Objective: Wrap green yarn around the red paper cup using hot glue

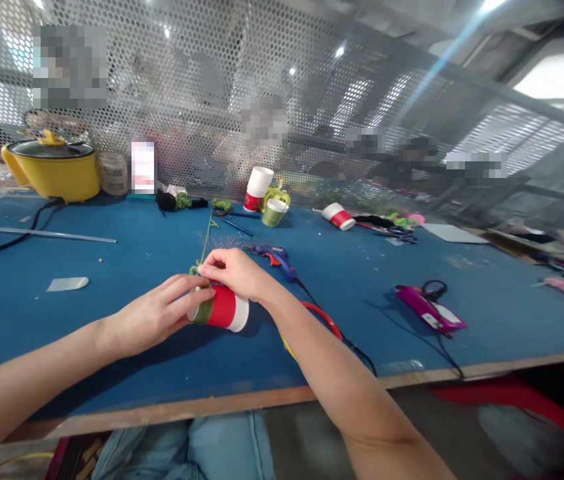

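Observation:
A red and white paper cup [223, 307] lies on its side above the blue table, with green yarn [204, 311] wound round its left part. My left hand [156, 312] is closed round the cup's left end, fingers over the top. The fingertips of my right hand [229, 272] pinch the green yarn just above the cup. From there a thin green strand [207, 237] runs back to a small green yarn bundle [221, 204]. Behind my right hand lies a blue glue gun [273, 253] with an orange trigger.
At the back left stand a yellow pot [62, 172], a jar [113, 175] and a phone [143, 167]. Further right are stacked cups [259, 187], a green-wrapped cup [275, 212] and a tipped cup [339, 217]. A purple pouch-like item [431, 311] with a cable lies right.

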Demonstrator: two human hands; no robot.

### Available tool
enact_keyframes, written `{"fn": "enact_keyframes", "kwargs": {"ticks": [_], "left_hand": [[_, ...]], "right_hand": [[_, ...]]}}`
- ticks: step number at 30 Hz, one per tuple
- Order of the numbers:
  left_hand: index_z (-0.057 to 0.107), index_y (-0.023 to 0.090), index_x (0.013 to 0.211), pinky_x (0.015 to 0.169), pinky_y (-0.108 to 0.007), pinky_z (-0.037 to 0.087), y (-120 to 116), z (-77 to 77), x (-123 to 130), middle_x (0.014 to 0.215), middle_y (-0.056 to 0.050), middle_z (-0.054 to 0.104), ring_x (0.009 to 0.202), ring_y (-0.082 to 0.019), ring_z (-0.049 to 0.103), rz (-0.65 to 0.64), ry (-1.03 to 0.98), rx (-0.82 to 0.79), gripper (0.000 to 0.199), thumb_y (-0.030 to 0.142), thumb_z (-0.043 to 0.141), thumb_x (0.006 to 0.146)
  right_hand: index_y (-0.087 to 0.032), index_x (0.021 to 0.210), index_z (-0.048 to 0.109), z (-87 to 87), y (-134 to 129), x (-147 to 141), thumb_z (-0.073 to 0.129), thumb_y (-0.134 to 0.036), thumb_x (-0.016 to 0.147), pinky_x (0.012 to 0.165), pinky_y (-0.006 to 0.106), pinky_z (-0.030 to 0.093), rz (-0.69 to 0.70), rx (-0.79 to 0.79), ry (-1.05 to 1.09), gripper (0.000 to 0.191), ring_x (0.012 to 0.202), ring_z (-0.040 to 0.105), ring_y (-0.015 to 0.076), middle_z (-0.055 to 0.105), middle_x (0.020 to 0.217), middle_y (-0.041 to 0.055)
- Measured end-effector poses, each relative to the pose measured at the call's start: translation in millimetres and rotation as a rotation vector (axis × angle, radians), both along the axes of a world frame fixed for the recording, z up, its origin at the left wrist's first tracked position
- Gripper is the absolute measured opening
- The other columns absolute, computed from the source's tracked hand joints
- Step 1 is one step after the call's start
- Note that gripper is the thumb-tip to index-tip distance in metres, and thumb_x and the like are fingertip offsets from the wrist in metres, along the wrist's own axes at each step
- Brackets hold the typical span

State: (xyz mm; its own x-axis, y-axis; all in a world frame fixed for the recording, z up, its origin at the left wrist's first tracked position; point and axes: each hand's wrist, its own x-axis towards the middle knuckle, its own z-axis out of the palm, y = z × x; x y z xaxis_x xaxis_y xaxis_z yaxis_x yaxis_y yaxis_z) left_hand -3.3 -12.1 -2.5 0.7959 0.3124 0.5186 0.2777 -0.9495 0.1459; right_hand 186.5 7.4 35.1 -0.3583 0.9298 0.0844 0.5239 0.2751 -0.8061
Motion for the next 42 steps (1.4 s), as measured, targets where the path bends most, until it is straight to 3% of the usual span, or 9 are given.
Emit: {"fn": "enact_keyframes", "kwargs": {"ticks": [12,16,20,26,30,34,37,40,42], "left_hand": [[0.044,0.018,0.121,0.086,-0.044,0.05,2,-3.0,-2,0.128,-0.018,0.041,0.115,-0.028,0.045,-0.028,0.029,0.097,0.036,0.007,0.039,0.087],[0.044,0.016,0.12,0.085,-0.042,0.051,1,-1.6,-2,0.12,-0.018,0.043,0.111,-0.028,0.047,-0.029,0.028,0.107,0.036,0.005,0.039,0.087],[0.042,0.016,0.122,0.084,-0.039,0.052,0,-0.8,-2,0.118,-0.017,0.044,0.108,-0.026,0.049,-0.023,0.044,0.072,0.038,0.005,0.042,0.086],[0.04,0.02,0.123,0.085,-0.036,0.051,2,-5.0,-5,0.12,-0.014,0.044,0.106,-0.024,0.051,0.031,0.053,-0.005,0.04,0.01,0.048,0.085],[0.04,0.02,0.122,0.082,-0.036,0.053,3,-5.9,-5,0.119,-0.013,0.047,0.103,-0.024,0.054,0.034,0.045,0.012,0.039,0.012,0.048,0.085],[0.038,0.023,0.124,0.072,-0.032,0.056,5,-6.9,-5,0.12,-0.012,0.047,0.092,-0.021,0.061,0.056,0.06,0.013,0.04,0.013,0.044,0.086],[0.04,0.024,0.122,0.069,-0.031,0.056,7,-7.5,-6,0.121,-0.012,0.047,0.088,-0.02,0.063,0.083,0.048,0.002,0.038,0.014,0.043,0.086],[0.042,0.023,0.12,0.069,-0.03,0.056,9,-6.0,-7,0.119,-0.011,0.049,0.089,-0.02,0.063,0.101,-0.001,-0.054,0.034,0.017,0.043,0.087],[0.043,0.022,0.119,0.072,-0.031,0.055,9,-3.9,-7,0.118,-0.011,0.049,0.092,-0.02,0.062,0.105,-0.032,-0.107,0.033,0.019,0.044,0.087]], "right_hand": [[-0.015,0.068,0.056,-5.8,12,-5,0.059,-0.029,0.075,0.059,0.024,0.041,0.059,-0.096,0.12,0.016,0.057,0.049,0.0095,0.054,0.059,-0.0032],[-0.014,0.065,0.056,-4.3,14,-4,0.058,-0.025,0.077,0.058,0.023,0.042,0.027,-0.123,0.168,0.016,0.056,0.05,0.0084,0.057,0.06,-0.0016],[-0.013,0.07,0.058,14.4,12,16,0.054,-0.033,0.082,0.06,0.023,0.044,-0.111,-0.125,0.332,0.024,0.058,0.054,0.0082,0.06,0.064,0.0011],[-0.015,0.063,0.055,51.1,0,64,0.062,-0.044,0.074,0.049,0.019,0.039,-0.315,0.13,0.518,0.032,0.049,0.047,0.0056,0.051,0.054,-0.0035],[-0.016,0.064,0.054,50.4,-3,83,0.067,-0.038,0.069,0.051,0.02,0.039,-0.408,0.201,0.423,0.026,0.051,0.047,0.0063,0.053,0.057,-0.0032],[-0.016,0.065,0.055,32.3,-5,90,0.064,-0.033,0.071,0.055,0.023,0.041,-0.455,0.091,0.076,0.021,0.054,0.051,0.0093,0.057,0.059,-0.0009],[-0.014,0.066,0.059,19.5,-13,88,0.057,-0.032,0.076,0.059,0.024,0.042,-0.297,-0.031,-0.177,0.02,0.06,0.055,0.0115,0.062,0.064,0.0023],[-0.013,0.087,0.065,10.4,-23,78,0.059,-0.028,0.074,0.063,0.024,0.042,0.029,-0.173,-0.287,0.02,0.069,0.057,0.0125,0.067,0.082,0.0046],[-0.013,0.097,0.064,5.9,-30,67,0.064,-0.026,0.069,0.06,0.022,0.042,0.156,-0.232,-0.34,0.031,0.068,0.056,0.0121,0.066,0.086,0.0047]]}}
